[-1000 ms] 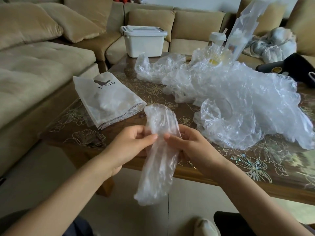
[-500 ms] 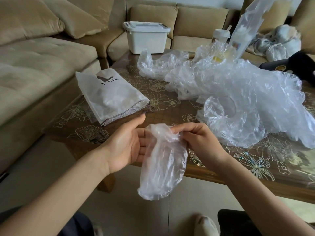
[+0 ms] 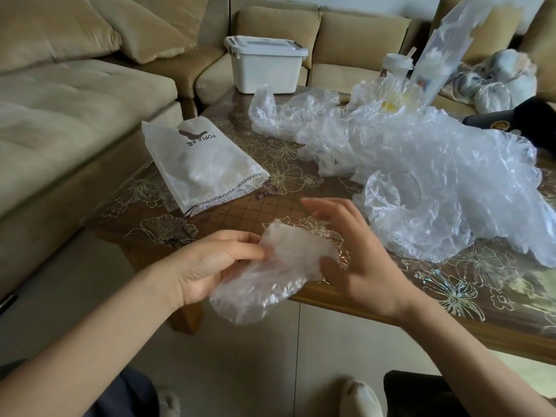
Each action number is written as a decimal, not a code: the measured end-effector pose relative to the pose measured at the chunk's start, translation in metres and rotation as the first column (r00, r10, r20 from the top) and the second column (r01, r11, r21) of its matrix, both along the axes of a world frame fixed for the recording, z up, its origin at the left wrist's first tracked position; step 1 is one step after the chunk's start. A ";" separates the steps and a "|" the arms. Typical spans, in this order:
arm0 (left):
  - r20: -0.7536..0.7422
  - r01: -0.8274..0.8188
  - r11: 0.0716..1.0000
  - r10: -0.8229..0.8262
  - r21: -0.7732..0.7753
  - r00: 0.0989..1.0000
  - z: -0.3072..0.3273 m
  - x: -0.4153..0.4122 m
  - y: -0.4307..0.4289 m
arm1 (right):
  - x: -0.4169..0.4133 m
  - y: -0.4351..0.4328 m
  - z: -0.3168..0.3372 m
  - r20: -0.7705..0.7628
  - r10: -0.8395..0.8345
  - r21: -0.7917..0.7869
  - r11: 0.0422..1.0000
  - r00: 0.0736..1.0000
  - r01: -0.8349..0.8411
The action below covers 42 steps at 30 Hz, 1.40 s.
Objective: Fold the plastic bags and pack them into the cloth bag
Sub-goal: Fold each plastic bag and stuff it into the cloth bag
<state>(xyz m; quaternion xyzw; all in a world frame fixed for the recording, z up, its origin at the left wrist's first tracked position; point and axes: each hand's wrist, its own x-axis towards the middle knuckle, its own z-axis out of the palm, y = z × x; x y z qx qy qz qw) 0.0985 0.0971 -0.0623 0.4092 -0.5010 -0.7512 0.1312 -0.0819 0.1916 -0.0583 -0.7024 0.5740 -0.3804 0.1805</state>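
Folding step. The left hand [image 3: 210,263] gripped a crumpled clear plastic bag [image 3: 270,275] over the near edge of the floral glass-topped table [image 3: 240,212]. The right hand [image 3: 355,260] was released, fingers spread, thumb touching the bag. Likely next: squeeze it flatter, then stuff it into the white drawstring cloth bag [image 3: 204,164] lying to the left.

Thin plastic, soft cloth, glossy counter.
The bag [image 3: 270,275] and pile [image 3: 436,176] are clear, crinkled, shiny film; cloth bag [image 3: 207,167] matt white weave; counter [image 3: 261,212] glossy, wood-edged; box [image 3: 264,70] smooth white plastic; sofa [image 3: 75,109] matt plush.
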 end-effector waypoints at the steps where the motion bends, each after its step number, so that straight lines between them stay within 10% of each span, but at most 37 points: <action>1: -0.021 -0.022 1.000 0.022 -0.001 1.000 -0.001 0.001 0.000 | 0.005 0.003 -0.003 -0.075 0.053 -0.033 0.998 0.996 -0.055; 11: -0.164 -0.121 0.986 0.138 0.111 0.977 -0.010 -0.003 0.004 | 0.032 0.006 -0.038 -0.646 -0.119 -0.383 0.905 0.754 -0.186; 16: -0.109 -0.183 0.977 0.195 0.109 0.975 -0.011 -0.009 0.007 | 0.029 0.000 -0.038 -0.456 -0.083 -0.435 0.889 0.886 -0.141; 24: -0.055 -0.140 0.939 0.129 -0.315 0.990 -0.015 -0.010 0.012 | 0.033 -0.005 -0.025 0.178 -0.101 0.056 0.994 0.979 0.093; 29: -0.330 0.063 0.997 -0.046 0.041 0.943 -0.006 -0.004 0.006 | 0.024 -0.015 -0.019 0.105 -0.136 0.170 0.978 0.985 0.117; 39: -0.285 -0.009 0.996 -0.016 -0.088 0.958 -0.002 -0.003 -0.002 | 0.032 -0.025 -0.025 0.117 -0.354 -0.130 0.921 0.928 0.368; 42: -0.337 -0.028 0.999 0.040 0.039 0.941 0.005 0.001 -0.004 | 0.026 -0.028 -0.015 0.413 -0.315 0.172 0.948 0.854 0.267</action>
